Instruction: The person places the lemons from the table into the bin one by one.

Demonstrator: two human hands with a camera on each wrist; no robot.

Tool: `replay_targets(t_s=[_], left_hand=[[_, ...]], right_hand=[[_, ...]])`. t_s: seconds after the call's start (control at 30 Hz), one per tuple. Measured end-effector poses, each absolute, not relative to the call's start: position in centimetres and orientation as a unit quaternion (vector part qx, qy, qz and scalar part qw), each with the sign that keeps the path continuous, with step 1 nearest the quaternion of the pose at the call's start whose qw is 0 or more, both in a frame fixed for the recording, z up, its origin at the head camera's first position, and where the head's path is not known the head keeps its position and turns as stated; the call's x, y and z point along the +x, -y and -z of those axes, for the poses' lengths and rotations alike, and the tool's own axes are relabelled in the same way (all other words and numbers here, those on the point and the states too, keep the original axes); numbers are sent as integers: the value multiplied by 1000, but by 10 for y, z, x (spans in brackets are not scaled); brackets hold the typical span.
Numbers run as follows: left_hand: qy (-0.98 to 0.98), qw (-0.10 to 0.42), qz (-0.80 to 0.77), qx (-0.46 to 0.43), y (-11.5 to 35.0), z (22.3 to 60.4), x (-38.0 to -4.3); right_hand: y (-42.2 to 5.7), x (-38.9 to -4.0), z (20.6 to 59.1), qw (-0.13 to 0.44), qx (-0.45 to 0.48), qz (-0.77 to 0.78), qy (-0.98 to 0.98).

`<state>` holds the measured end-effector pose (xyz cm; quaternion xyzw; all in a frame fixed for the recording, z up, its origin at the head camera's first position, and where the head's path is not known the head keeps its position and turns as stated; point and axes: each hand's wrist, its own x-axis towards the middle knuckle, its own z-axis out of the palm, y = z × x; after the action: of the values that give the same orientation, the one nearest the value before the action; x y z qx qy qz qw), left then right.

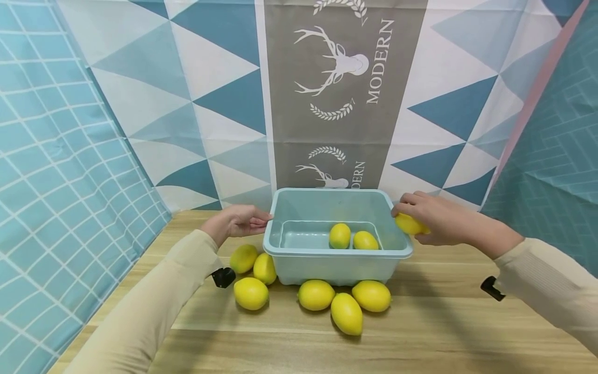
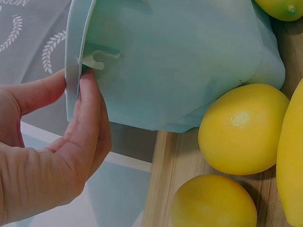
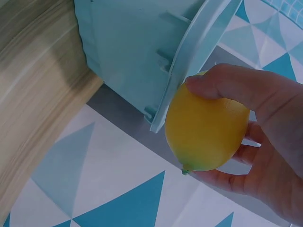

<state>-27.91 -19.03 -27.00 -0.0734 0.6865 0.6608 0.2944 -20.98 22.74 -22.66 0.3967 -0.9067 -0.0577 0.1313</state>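
Note:
A light blue plastic bin (image 1: 334, 267) stands on the wooden table with two lemons (image 1: 340, 236) inside, toward its right. My left hand (image 1: 243, 220) pinches the bin's left rim (image 2: 73, 56), thumb on one side and fingers under the lip on the other. In my right hand (image 1: 432, 215) is a lemon (image 3: 208, 125), gripped between thumb and fingers right at the bin's right rim. Three lemons (image 1: 251, 293) lie by the bin's left front corner. Another three lemons (image 1: 347, 314) lie along its front side.
Behind the bin hangs a patterned cloth (image 1: 224, 104) with triangles and a deer print. A blue checked cloth (image 1: 56, 156) borders the left side and a teal one (image 1: 556, 156) the right. The wooden table (image 1: 444, 322) extends toward me.

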Motion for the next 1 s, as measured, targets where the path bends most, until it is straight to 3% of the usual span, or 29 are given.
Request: replay_targets(t_s=[1.0], left_hand=[[-683,279,-666,-109,185,271,-276]], right_hand=[[-196,-230,207,90,401,41,911]])
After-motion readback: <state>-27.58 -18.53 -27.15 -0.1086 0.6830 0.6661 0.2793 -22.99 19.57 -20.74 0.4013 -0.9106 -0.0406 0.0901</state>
